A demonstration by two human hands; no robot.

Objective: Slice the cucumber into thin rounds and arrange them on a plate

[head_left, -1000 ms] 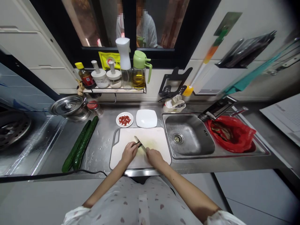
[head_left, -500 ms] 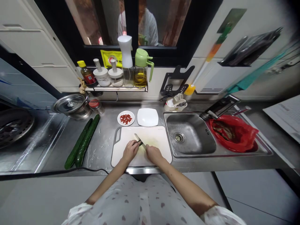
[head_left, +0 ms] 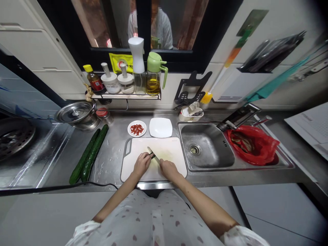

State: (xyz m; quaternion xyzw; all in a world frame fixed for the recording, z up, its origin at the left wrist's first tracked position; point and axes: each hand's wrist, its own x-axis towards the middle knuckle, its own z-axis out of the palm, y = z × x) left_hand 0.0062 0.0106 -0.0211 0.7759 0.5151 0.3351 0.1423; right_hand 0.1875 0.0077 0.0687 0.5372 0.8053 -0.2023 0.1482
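My right hand (head_left: 169, 169) is closed around the handle of a kitchen knife (head_left: 153, 155), its blade pointing up and left over the white cutting board (head_left: 176, 147). My left hand (head_left: 141, 164) has its fingers bent at the left side of the blade. They press on a small dark piece of food (head_left: 153, 155), mostly hidden by fingers and blade, so its kind is unclear. A pale green wet stain marks the board right of the knife. Beyond the board stand a small plate of chopped red pieces (head_left: 136, 128) and a bare white dish (head_left: 161, 127).
Two cucumbers (head_left: 89, 155) lie on the steel counter at left, near a lidded pot (head_left: 77, 114). On the right is a sink (head_left: 211, 150), with a red plastic bag (head_left: 266, 150) beside it. A seasoning rack (head_left: 143, 97) hangs under the window.
The whole view has shifted slightly. Both hands, the knife and the dark piece keep almost the same places on the board.
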